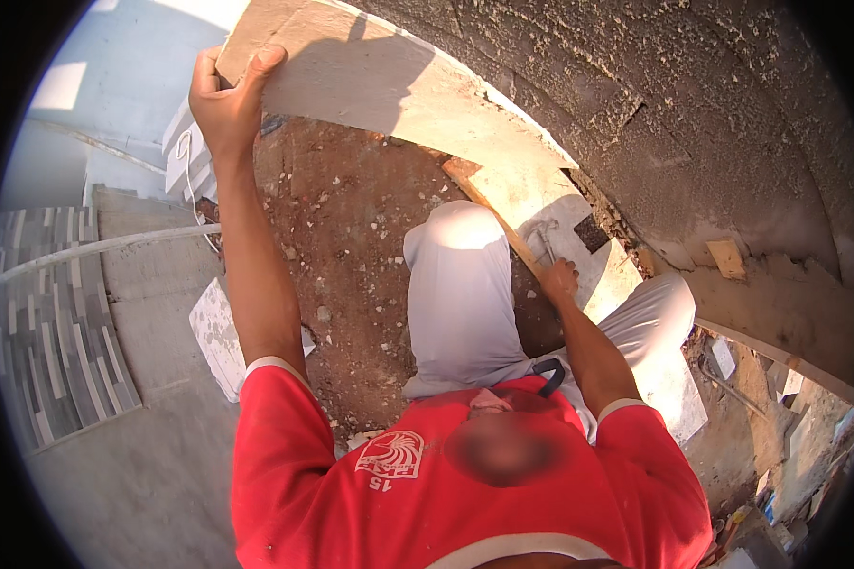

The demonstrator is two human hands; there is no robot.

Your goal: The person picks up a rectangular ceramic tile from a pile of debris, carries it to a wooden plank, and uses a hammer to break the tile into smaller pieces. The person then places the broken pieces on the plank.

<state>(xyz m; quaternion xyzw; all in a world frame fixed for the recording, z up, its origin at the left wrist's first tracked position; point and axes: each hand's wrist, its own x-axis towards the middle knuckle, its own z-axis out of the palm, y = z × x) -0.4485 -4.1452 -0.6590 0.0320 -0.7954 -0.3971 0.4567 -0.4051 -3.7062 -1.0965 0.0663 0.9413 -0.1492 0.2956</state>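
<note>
My left hand [230, 106] is raised at the upper left, its thumb and fingers wrapped around the end of a long pale board [342, 71]. The board runs rightward along the foot of a rough wall and carries a dark shadow. Low on the right, between my bent knees, my right hand [560, 281] is closed around the handle of a hammer [543, 234]. The hammer's head lies over a light flat panel [565, 213], beside a narrow wooden strip [489, 204].
The rough plastered wall [693, 123] rises at the right, with a small wood block [727, 258] against it. Reddish soil [342, 209] with pale chips spreads before me. A pale pipe [114, 244] crosses the left side near striped tiles [57, 322]. Debris [778, 446] lies lower right.
</note>
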